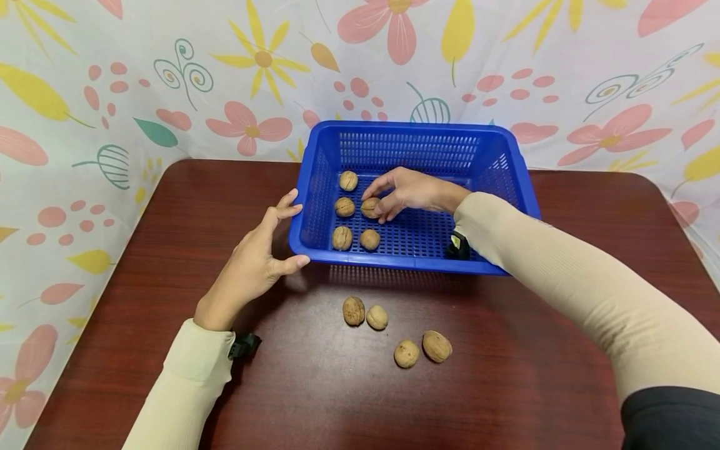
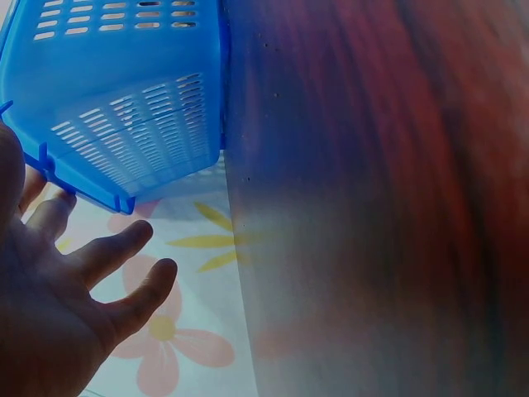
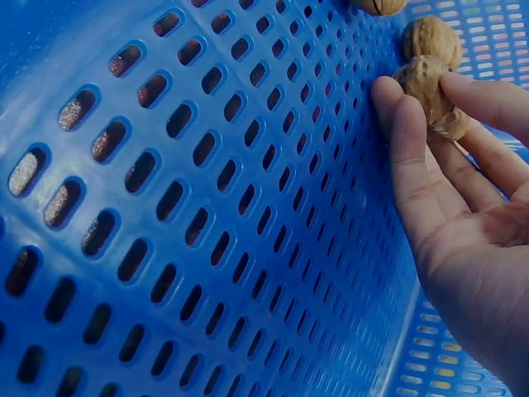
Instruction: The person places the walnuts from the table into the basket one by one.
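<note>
The right hand reaches into the basket and pinches a walnut between its thumb and fingertips. That walnut is over the left half of the basket's floor; whether it also rests on the floor, I cannot tell. The left hand is spread, with a wide gap between thumb and fingers; it touches the basket's left end, the thumb at the near left corner and fingertips farther along the rim. The left wrist view shows two of its fingers extended clear of the basket.

Nine walnuts show: five in the basket, counting the pinched one, and four on the table. In the basket, three make a column by the left wall, far, middle and near; the fourth lies just on the near side of the pinched one. On the table, nearer than the basket, lie a left pair and, nearer and to the right, another pair.

The right sleeve crosses the basket's near right corner, hiding part of the rim and floor. A flowered cloth hangs beyond the table.
</note>
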### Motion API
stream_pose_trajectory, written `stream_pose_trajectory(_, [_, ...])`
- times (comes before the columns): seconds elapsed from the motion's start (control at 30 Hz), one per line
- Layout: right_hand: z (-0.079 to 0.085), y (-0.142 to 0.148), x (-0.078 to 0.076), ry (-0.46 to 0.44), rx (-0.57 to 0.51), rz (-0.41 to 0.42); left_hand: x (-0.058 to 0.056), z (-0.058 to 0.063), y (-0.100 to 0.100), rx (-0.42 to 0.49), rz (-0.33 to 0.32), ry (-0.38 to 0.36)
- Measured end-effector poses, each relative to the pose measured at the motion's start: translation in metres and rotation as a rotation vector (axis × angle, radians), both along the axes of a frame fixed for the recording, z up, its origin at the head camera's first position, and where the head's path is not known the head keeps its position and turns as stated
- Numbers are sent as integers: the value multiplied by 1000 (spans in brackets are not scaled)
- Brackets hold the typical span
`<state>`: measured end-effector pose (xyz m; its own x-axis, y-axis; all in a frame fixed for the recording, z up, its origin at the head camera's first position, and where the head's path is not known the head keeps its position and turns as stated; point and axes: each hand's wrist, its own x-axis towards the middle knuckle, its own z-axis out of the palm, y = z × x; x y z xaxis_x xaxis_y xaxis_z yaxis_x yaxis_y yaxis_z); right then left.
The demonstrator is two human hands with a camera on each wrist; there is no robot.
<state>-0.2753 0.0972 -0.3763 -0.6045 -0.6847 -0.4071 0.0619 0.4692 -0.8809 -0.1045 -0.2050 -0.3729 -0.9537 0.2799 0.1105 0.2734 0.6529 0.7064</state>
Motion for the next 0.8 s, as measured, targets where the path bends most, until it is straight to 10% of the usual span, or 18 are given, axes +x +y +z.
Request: stream_pose_trajectory(0.8, [6, 2, -1, 54, 74, 20, 1, 0, 0, -1, 3, 3])
